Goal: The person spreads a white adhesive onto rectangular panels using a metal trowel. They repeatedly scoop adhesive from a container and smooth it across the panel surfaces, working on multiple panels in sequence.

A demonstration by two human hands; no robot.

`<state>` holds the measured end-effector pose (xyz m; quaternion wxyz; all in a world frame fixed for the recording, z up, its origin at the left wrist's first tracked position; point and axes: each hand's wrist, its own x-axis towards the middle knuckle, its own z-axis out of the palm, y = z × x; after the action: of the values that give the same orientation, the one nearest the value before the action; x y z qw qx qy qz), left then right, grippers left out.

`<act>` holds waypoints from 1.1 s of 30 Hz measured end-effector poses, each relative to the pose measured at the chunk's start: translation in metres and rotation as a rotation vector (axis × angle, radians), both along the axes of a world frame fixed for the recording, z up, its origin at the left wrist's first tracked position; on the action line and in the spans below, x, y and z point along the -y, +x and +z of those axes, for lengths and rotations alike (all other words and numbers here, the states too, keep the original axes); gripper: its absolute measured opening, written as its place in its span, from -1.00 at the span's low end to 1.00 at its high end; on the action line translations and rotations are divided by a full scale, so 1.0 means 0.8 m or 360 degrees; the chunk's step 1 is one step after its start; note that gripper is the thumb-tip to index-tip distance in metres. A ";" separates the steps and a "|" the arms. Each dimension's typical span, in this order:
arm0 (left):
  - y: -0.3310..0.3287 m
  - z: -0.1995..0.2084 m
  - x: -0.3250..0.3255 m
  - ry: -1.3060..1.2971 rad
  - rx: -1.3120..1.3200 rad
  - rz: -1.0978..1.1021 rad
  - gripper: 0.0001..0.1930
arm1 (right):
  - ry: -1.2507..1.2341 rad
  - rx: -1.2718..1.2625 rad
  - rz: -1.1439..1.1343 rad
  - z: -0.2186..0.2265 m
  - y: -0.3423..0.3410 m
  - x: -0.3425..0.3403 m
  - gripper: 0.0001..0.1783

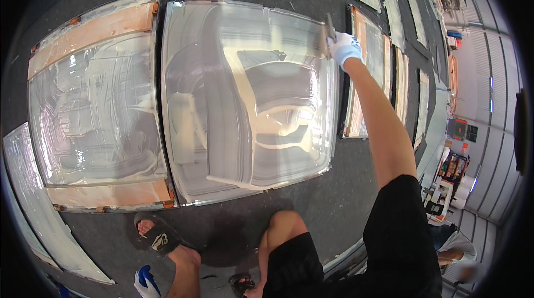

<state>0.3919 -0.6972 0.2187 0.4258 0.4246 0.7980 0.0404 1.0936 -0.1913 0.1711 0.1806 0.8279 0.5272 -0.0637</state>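
My right hand (pixel 346 47), in a white glove with blue, reaches to the far right corner of a wide flat panel (pixel 186 64). Its fingers are wrapped round a flat trowel (pixel 327 47), which is seen nearly edge-on at the panel's right edge. Wet, cream-coloured coating (pixel 245 89) lies on the panel in curved streaks, thicker in a band near the middle. My left hand (pixel 146 282), in a white and blue glove, hangs low beside my leg at the bottom edge. It is away from the panel, and its fingers are not clear enough to read.
A second coated panel (pixel 94 114) with orange end strips lies close on the left. Long pale panels (pixel 61 231) lie beyond it. Several more panels (pixel 370 64) lie to the right on the dark floor (pixel 233 237). Another person (pixel 453 248) is at the lower right.
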 end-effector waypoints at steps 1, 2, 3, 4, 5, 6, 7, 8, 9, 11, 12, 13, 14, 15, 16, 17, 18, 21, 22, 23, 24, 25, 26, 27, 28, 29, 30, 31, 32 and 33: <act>0.000 -0.002 0.000 0.0009 0.0003 0.0005 -0.71 | -0.0048 -0.0081 0.0056 0.002 -0.013 0.006 -0.57; 0.000 -0.004 -0.001 0.0020 0.0011 0.0001 -0.71 | -0.0115 -0.0089 0.0149 0.002 -0.027 0.014 -0.58; 0.000 -0.006 -0.003 0.0034 0.0016 -0.0002 -0.71 | -0.0138 -0.0133 0.0273 0.001 -0.037 0.022 -0.58; 0.000 -0.008 -0.004 0.0053 0.0014 -0.0004 -0.71 | -0.0094 -0.0151 0.0508 -0.001 -0.045 0.037 -0.60; 0.000 -0.010 -0.007 0.0075 0.0024 -0.0004 -0.71 | -0.0059 -0.0160 0.0660 -0.002 -0.047 0.047 -0.64; 0.001 -0.011 -0.007 0.0089 0.0026 -0.0004 -0.71 | 0.0000 -0.0192 0.0664 0.001 -0.042 0.051 -0.65; 0.000 -0.012 -0.009 0.0105 0.0035 -0.0020 -0.71 | 0.0078 -0.0276 0.0708 0.005 -0.032 0.055 -0.65; 0.001 -0.013 -0.008 0.0124 0.0035 -0.0022 -0.71 | 0.0244 -0.0232 0.0655 0.007 -0.021 0.056 -0.67; 0.002 -0.014 -0.007 0.0140 0.0033 -0.0017 -0.71 | 0.0435 -0.0209 0.0628 0.010 -0.008 0.056 -0.69; 0.003 -0.016 -0.002 0.0167 0.0035 -0.0016 -0.71 | 0.0308 -0.0031 0.0352 0.014 0.019 0.039 -0.64; 0.004 -0.017 0.001 0.0192 0.0032 -0.0013 -0.71 | 0.0237 0.0036 0.0289 0.012 0.028 0.033 -0.62; 0.005 -0.019 0.004 0.0215 0.0029 -0.0017 -0.71 | 0.0154 0.0117 0.0199 0.009 0.034 0.025 -0.60; 0.005 -0.020 0.007 0.0242 0.0021 -0.0020 -0.70 | 0.0156 0.0143 0.0139 0.006 0.037 0.021 -0.60; 0.004 -0.022 0.009 0.0246 0.0021 -0.0020 -0.70 | 0.0151 0.0180 0.0062 0.000 0.036 0.017 -0.59; 0.004 -0.022 0.013 0.0251 0.0011 -0.0020 -0.70 | 0.0135 0.0214 -0.0011 -0.005 0.032 0.013 -0.59; 0.001 -0.025 0.013 0.0127 0.0035 0.0024 -0.70 | 0.0145 0.0193 -0.0040 -0.010 0.027 0.008 -0.59; 0.002 -0.024 0.016 0.0149 0.0033 0.0025 -0.70 | 0.0143 0.0170 -0.0073 -0.014 0.020 0.002 -0.59; 0.002 -0.023 0.019 0.0155 0.0065 0.0069 -0.71 | 0.0156 0.0099 -0.0034 -0.017 -0.001 -0.010 -0.59; 0.004 -0.022 0.020 0.0170 0.0084 0.0090 -0.71 | 0.0143 0.0052 -0.0015 -0.017 -0.010 -0.013 -0.59; 0.005 -0.021 0.020 0.0181 0.0100 0.0109 -0.71 | 0.0112 0.0013 -0.0024 -0.016 -0.020 -0.015 -0.59; 0.007 -0.020 0.019 0.0159 0.0103 0.0138 -0.71 | 0.0080 0.0021 -0.0044 -0.015 -0.030 -0.017 -0.58; 0.009 -0.020 0.018 0.0136 0.0104 0.0168 -0.71 | 0.0098 -0.0021 0.0025 -0.014 -0.043 -0.018 -0.58; 0.010 -0.019 0.016 0.0115 0.0105 0.0194 -0.71 | 0.0094 -0.0057 0.0067 -0.011 -0.056 -0.017 -0.58; 0.011 -0.020 0.013 0.0131 0.0117 0.0164 -0.72 | 0.0093 -0.0095 0.0111 -0.009 -0.072 -0.018 -0.58; 0.011 -0.020 0.010 0.0145 0.0120 0.0138 -0.73 | 0.0095 -0.0111 0.0157 -0.009 -0.093 -0.021 -0.58; 0.010 -0.020 0.005 0.0165 0.0084 0.0104 -0.74 | 0.0097 -0.0130 0.0203 -0.008 -0.116 -0.024 -0.59; 0.010 -0.021 0.002 0.0176 0.0119 0.0099 -0.74 | 0.0082 -0.0133 0.0232 -0.007 -0.142 -0.028 -0.59; 0.009 -0.020 -0.002 0.0188 0.0116 0.0078 -0.74 | 0.0056 -0.0220 0.0298 -0.006 -0.168 -0.027 -0.60; 0.009 -0.022 -0.008 0.0208 0.0123 0.0053 -0.74 | 0.0023 -0.0278 0.0336 -0.002 -0.190 -0.028 -0.61; 0.008 -0.023 -0.012 0.0185 0.0129 0.0055 -0.74 | 0.0011 -0.0363 0.0406 0.000 -0.215 -0.028 -0.61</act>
<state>0.3987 -0.6874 0.2004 0.4316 0.4329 0.7835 0.1112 0.9214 -0.1691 0.1707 0.1233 0.7422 0.6454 -0.1318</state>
